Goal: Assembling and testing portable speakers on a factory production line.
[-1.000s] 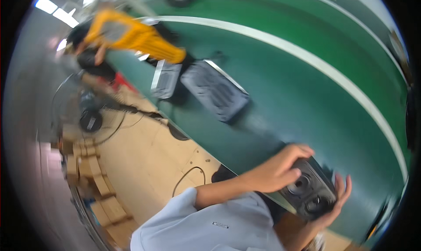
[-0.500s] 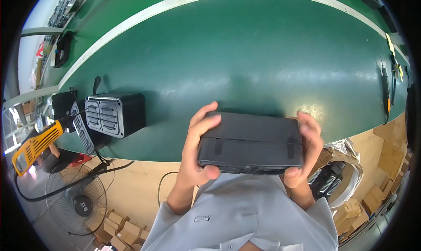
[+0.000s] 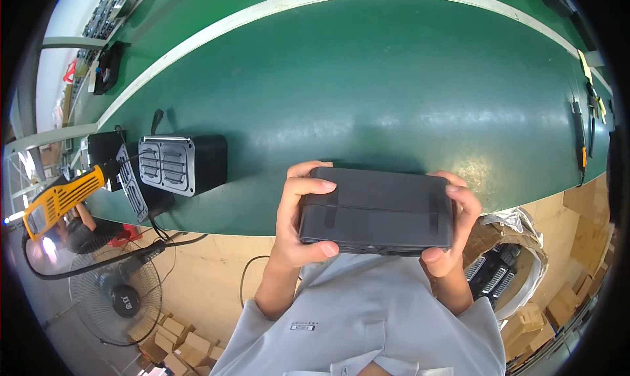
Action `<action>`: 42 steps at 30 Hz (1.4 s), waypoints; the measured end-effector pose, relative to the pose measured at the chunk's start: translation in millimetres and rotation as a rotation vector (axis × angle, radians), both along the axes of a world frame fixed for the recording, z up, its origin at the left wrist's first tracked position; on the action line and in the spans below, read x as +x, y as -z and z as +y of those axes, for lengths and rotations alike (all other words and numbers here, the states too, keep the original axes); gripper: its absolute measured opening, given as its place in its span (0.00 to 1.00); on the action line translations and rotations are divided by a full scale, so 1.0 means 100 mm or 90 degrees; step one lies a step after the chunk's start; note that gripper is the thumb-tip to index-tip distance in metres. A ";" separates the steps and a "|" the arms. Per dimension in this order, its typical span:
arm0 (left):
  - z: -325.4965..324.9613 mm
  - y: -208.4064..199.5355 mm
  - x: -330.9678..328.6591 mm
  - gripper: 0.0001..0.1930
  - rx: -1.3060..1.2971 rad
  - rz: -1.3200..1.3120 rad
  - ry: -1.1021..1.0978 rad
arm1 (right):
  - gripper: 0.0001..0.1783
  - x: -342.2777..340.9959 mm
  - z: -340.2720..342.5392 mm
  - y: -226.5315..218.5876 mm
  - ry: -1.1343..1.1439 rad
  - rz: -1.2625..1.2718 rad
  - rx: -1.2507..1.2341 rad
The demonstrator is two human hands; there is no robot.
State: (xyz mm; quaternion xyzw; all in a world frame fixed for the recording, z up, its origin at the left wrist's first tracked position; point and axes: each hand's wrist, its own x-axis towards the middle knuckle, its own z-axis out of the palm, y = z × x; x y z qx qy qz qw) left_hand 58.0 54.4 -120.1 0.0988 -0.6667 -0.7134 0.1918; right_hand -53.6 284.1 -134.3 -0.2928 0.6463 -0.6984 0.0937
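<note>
I hold a black box-shaped device [image 3: 384, 220] in both hands, near the front edge of the green table. The broad face turned up is plain black, with a narrow strip near each end and a seam across its middle. My left hand [image 3: 291, 222] is closed on the left end, thumb at the lower front edge and fingers over the far corner. On the right end, my right hand [image 3: 463, 213] grips the same way. The side facing my body is mostly hidden.
Black boxes with grey front panels, one of them a two-part panelled box [image 3: 209, 166], stand on the table [image 3: 367, 74] at left, beside a yellow-and-black tool [image 3: 65, 200]. Pen-like tools [image 3: 579, 140] lie far right. A fan [image 3: 121, 297] and an open carton [image 3: 528, 277] flank me below.
The black device has tilted a little, so more of its strip-marked face shows. My fingers have shifted slightly on its ends, and the whole view has moved a little.
</note>
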 end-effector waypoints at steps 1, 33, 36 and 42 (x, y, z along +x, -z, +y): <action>0.00 0.00 0.01 0.42 0.073 -0.006 0.015 | 0.57 0.00 0.00 0.00 -0.005 0.003 -0.010; -0.55 -0.67 -0.29 0.22 -0.346 0.090 -0.359 | 0.39 -2.70 -1.52 -0.68 -0.057 -0.583 -0.207; -0.42 -0.53 0.01 0.24 -0.287 0.062 -0.340 | 0.39 -3.65 -1.85 -0.61 -0.020 -0.517 -0.153; -0.29 -0.34 0.52 0.24 -0.107 -0.055 -0.383 | 0.39 -4.02 -2.07 -0.67 0.090 -0.501 0.189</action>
